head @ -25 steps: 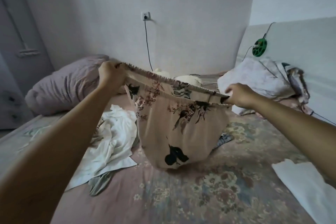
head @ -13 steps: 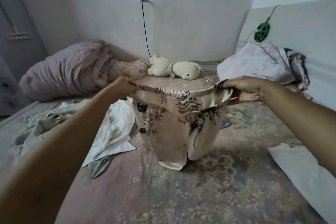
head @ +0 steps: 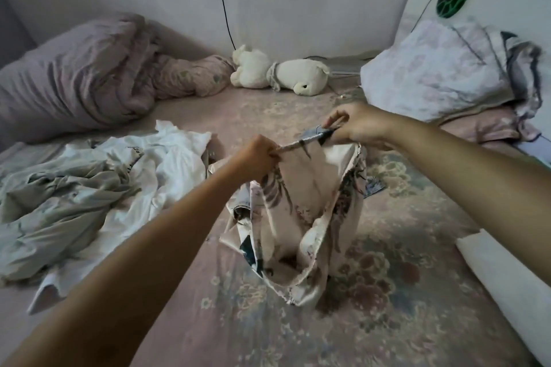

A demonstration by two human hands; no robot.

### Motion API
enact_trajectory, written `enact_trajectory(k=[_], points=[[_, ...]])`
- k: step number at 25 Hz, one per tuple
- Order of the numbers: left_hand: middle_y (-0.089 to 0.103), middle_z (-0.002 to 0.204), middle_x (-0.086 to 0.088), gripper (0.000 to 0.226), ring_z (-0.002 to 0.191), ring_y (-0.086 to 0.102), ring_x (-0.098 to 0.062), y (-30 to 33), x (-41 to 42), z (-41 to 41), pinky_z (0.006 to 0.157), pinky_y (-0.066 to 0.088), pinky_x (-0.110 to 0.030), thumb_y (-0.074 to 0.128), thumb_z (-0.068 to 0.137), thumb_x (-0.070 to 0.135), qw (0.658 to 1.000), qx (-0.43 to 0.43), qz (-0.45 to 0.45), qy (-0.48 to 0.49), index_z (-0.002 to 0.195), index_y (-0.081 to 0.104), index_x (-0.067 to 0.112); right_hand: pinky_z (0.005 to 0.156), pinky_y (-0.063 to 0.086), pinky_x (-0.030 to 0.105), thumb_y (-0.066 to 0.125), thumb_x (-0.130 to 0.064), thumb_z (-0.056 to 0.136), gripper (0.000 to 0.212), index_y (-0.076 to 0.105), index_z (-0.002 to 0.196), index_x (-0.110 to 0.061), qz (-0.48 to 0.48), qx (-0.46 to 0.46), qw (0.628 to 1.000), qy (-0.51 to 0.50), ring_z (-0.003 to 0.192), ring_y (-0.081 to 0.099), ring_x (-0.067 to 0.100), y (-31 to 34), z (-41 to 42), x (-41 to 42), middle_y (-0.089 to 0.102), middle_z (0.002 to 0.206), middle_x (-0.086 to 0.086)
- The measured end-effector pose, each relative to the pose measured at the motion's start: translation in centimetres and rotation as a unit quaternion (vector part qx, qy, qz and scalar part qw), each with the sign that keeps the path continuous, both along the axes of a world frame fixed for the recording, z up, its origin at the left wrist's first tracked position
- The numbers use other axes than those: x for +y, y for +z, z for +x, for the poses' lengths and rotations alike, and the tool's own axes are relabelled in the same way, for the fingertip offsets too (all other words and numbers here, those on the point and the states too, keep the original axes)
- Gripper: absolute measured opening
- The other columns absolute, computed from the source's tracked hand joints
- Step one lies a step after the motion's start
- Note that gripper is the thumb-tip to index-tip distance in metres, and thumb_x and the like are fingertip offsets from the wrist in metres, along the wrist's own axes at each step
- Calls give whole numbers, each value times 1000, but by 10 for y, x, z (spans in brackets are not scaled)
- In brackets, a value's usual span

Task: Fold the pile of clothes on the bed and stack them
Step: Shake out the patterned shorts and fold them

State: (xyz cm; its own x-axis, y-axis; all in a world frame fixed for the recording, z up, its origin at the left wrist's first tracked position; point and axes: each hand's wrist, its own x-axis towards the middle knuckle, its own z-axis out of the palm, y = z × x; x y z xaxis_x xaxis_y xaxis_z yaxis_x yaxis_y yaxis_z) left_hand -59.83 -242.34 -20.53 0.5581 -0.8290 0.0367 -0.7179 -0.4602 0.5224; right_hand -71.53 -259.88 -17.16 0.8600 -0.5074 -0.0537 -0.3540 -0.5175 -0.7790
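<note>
Currently both my left hand (head: 258, 155) and right hand (head: 356, 127) pinch the floral shorts (head: 301, 217) waistband; slippery fabric may twist, folding crooked mid-bed (head: 387, 292).

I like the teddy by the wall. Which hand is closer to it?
Right. The right hand grips the floral shorts just in front of the white teddy; the left hand grips them lower, further from the wall.
</note>
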Motion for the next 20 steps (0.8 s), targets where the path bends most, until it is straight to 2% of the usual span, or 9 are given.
enact_trajectory(k=[3, 5, 8, 10, 12, 14, 15, 17, 20], points=[[62, 70, -10, 20, 63, 57, -19, 61, 12, 31, 45, 37, -18, 51, 88, -3, 994, -1, -23, 108, 86, 70, 3, 66, 43, 28, 57, -2, 85, 27, 59, 106, -18, -196, 96, 976, 6, 82, 53, 24, -6, -9, -16, 52, 94, 8], [68, 84, -15, 19, 78, 62, -25, 109, 21, 45, 58, 38, -20, 56, 86, -1, 990, -46, 13, 133, 94, 74, 3, 78, 44, 33, 53, -9, 87, 30, 55, 116, -15, -256, 169, 952, 20, 100, 53, 35, -9, -20, -25, 52, 114, 18], [68, 77, -15, 13, 67, 60, -16, 192, 45, 69, 60, 41, -21, 65, 82, 1, 985, -77, 52, 149, 89, 75, 4, 65, 43, 33, 53, -13, 91, 16, 62, 100, -3, -168, 206, 964, -19, 81, 58, 31, 52, -40, -25, 62, 99, 21], [65, 70, -12, 14, 59, 56, -9, 239, 64, 81, 57, 42, -20, 65, 80, -1, 980, -80, 51, 173, 85, 76, 6, 54, 52, 31, 60, -6, 89, 8, 63, 83, -1, -30, 137, 988, -67, 62, 59, 25, 118, -50, -29, 60, 80, 19], [66, 75, -14, 11, 71, 58, -15, 288, 79, 87, 65, 41, -24, 69, 78, 0, 976, -97, 57, 184, 85, 75, 5, 46, 53, 22, 62, 2, 87, 8, 62, 86, -6, 115, 69, 988, -81, 54, 59, 15, 200, -55, -24, 58, 76, 13], [61, 73, -18, 11, 82, 59, -15, 345, 83, 97, 66, 37, -27, 67, 78, 6, 974, -125, 2, 191, 72, 69, -2, 55, 58, 26, 56, 8, 88, 24, 61, 102, -10, 207, 7, 976, -59, 65, 60, 16, 285, -51, -21, 60, 84, 11], [56, 71, -18, 23, 79, 57, -12, 385, 88, 97, 64, 36, -28, 60, 82, 12, 972, -107, -14, 207, 63, 64, 0, 61, 58, 29, 57, 5, 86, 26, 61, 106, -11, 226, -15, 973, -42, 70, 60, 18, 333, -49, -16, 62, 85, 9], [53, 69, -17, 45, 67, 64, -11, 456, 97, 92, 64, 45, -29, 46, 95, 22, 970, 3, -72, 234, 58, 68, 8, 64, 57, 30, 65, -10, 78, 16, 63, 94, -10, 234, -66, 970, -23, 68, 60, 17, 416, -48, -2, 63, 77, 6], [57, 68, -16, 55, 47, 64, -23, 519, 103, 80, 59, 51, -38, 29, 101, 45, 904, 286, -187, 256, 75, 60, 8, 52, 57, 26, 67, -21, 74, 16, 56, 78, -10, 202, -121, 972, -10, 50, 58, 14, 493, -45, 20, 57, 57, 6]])
